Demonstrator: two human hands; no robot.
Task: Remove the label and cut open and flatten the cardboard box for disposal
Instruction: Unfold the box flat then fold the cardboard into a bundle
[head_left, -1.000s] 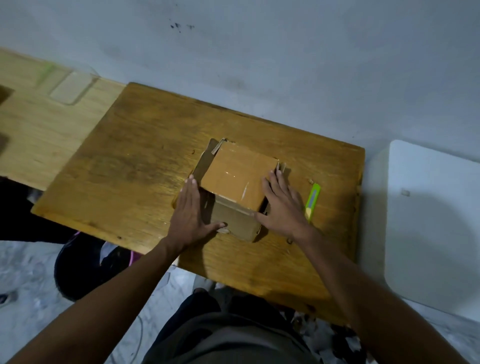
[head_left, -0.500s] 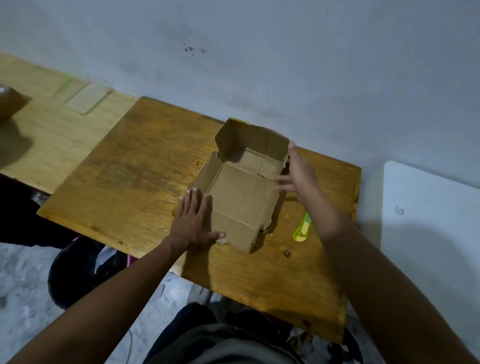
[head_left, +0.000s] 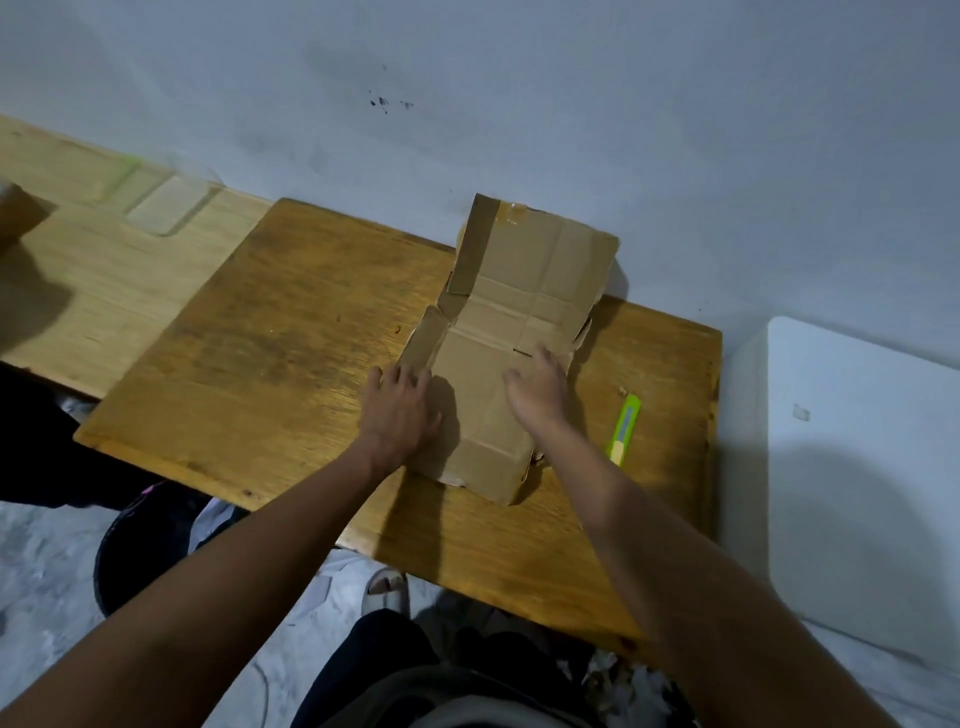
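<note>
The brown cardboard box (head_left: 519, 291) lies opened out on the dark wooden table (head_left: 291, 353). Its far panel leans up against the wall, and a narrow side flap at the left stands upright. My left hand (head_left: 400, 410) rests flat on the table against the box's left edge, fingers spread. My right hand (head_left: 537, 387) presses palm-down on the inner cardboard panel, fingers apart. A green utility knife (head_left: 625, 428) lies on the table just right of my right forearm, apart from both hands.
A lighter wooden table (head_left: 78, 270) adjoins on the left, with a clear flat plastic piece (head_left: 166, 208) on it. A white surface (head_left: 857, 467) stands to the right. The grey wall runs directly behind the table. A sandalled foot (head_left: 384, 590) shows below the front edge.
The box's lid was lifted and swung back toward the wall. My right hand moved from the raised flap down onto the inner panel. The left hand stayed beside the box.
</note>
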